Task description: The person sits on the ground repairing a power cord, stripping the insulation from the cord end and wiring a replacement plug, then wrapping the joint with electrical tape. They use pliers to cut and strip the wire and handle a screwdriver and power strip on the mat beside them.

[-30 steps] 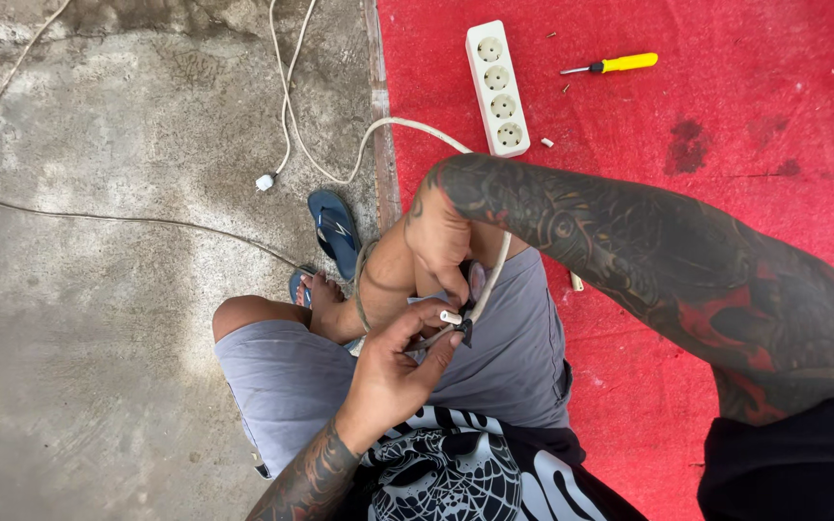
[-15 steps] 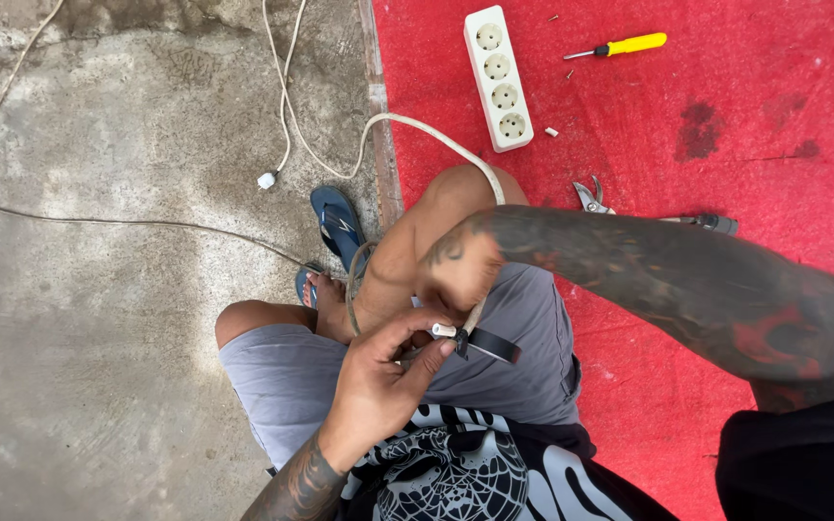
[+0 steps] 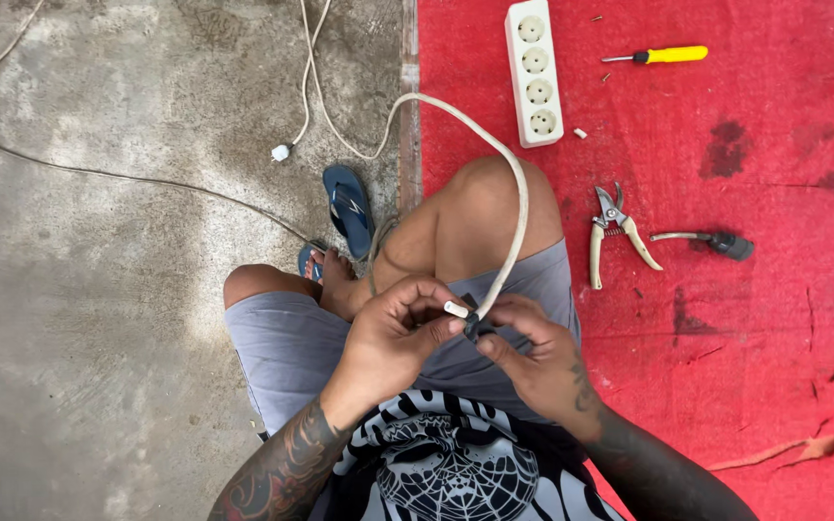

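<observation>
Head view, item: cream power cable [image 3: 516, 207], its end over your lap. Your left hand [image 3: 393, 333] pinches the cut tip; your right hand [image 3: 531, 349] clamps a small dark piece (kind unclear) against it. Keep both grips close together. Nearby: power strip [image 3: 534, 72], pruning shears [image 3: 613, 234], yellow screwdriver [image 3: 656, 56].

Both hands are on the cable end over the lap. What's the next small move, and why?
Probably pinch tighter and work the small dark piece along the white cable. Both the left hand and the right hand already meet at the cable's end, and the cutters lie apart on the red mat.
</observation>
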The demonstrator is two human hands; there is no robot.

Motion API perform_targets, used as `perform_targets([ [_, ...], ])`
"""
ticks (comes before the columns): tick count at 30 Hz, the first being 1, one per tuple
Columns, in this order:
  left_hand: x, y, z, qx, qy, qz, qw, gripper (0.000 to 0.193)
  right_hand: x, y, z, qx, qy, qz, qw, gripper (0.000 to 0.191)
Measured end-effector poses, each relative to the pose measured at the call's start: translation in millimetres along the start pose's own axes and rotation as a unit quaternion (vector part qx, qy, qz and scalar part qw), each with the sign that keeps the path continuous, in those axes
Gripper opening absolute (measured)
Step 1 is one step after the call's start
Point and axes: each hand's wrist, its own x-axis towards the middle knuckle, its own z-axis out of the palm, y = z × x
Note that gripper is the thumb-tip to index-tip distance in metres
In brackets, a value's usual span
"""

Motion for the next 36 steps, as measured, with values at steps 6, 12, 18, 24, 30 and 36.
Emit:
perform_targets([
  [6,-12.3,0.7,7.3,0.067,0.063,0.007,0.996,0.019,1.9,-11.9,0.7,-0.179,-0.047,-0.163,0.969,0.024],
  [12,-18.1,10.6,17.1,0.167,0.074,0.002,0.983,0.019,3.7,-27.5,-32.2,-0.154,-0.135,-0.21,0.956,0.013],
  [18,-7.7,14.7,15.1,0.083,0.014,-0.002,0.996,0.022,13.7,-37.8,-48.5,-0.126,-0.161,-0.149,0.968,0.007],
  [24,-7.0,5.8,8.7,0.041,0.012,-0.031,0.999,0.022,2.0,-30.4,-43.1,-0.132,-0.145,-0.164,0.967,0.011],
  [30,-7.2,11.3,8.4,0.102,-0.003,-0.004,0.995,0.019,0.6,-28.2,-40.8,-0.106,-0.09,0.014,0.99,0.013],
  [36,-13.2,27.2,16.5,0.149,0.02,0.029,0.988,0.017,-2.9,-51.5,-36.2,-0.235,-0.089,-0.167,0.953,0.009],
])
